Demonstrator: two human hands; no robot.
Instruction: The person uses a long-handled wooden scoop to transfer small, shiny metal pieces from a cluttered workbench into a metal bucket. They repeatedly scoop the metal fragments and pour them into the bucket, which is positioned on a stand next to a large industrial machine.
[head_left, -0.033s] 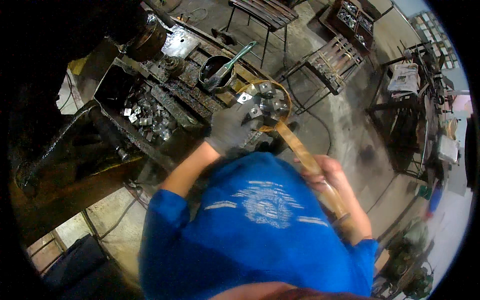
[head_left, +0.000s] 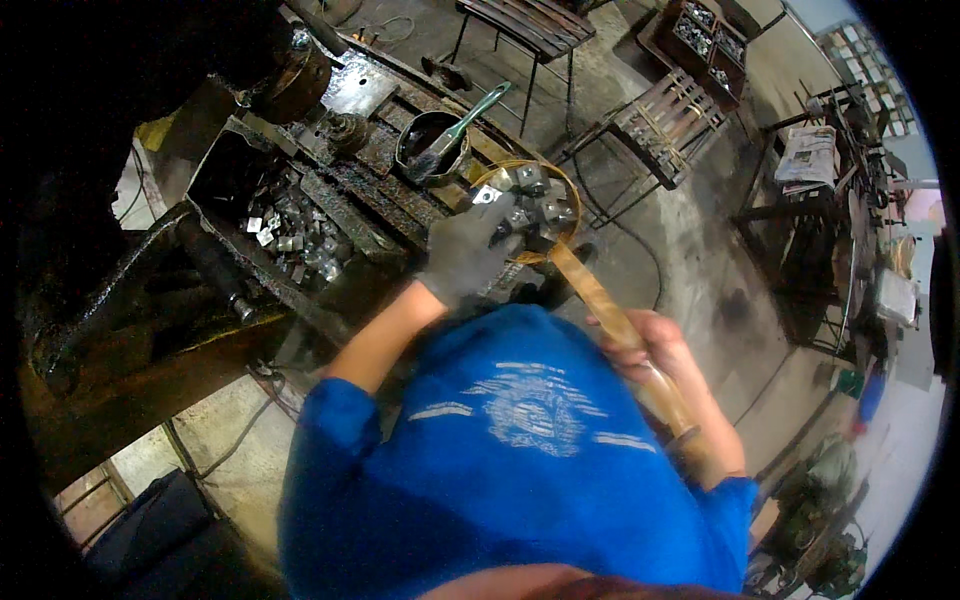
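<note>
My left hand, in a grey glove, reaches over the near left side of a round, yellow-rimmed container. Its fingers are stretched out and apart among small metal blocks, some with a hole; the fingertips are slightly blurred. Bare and closed, my right hand grips a long, flat, yellowish-brown wooden handle. The handle's far end meets the container's near rim, and its lower part runs back along my right forearm. Whether it is fixed to the container I cannot tell.
Left of the container, a pot of dark liquid holds a green-handled brush. An oily metal bin contains several small metal pieces. Dark machinery fills the left. Slatted stools stand beyond, and a cluttered rack at right.
My left hand has shifted slightly right, its fingers farther over the blocks in the container. The right hand and wooden handle look unchanged.
</note>
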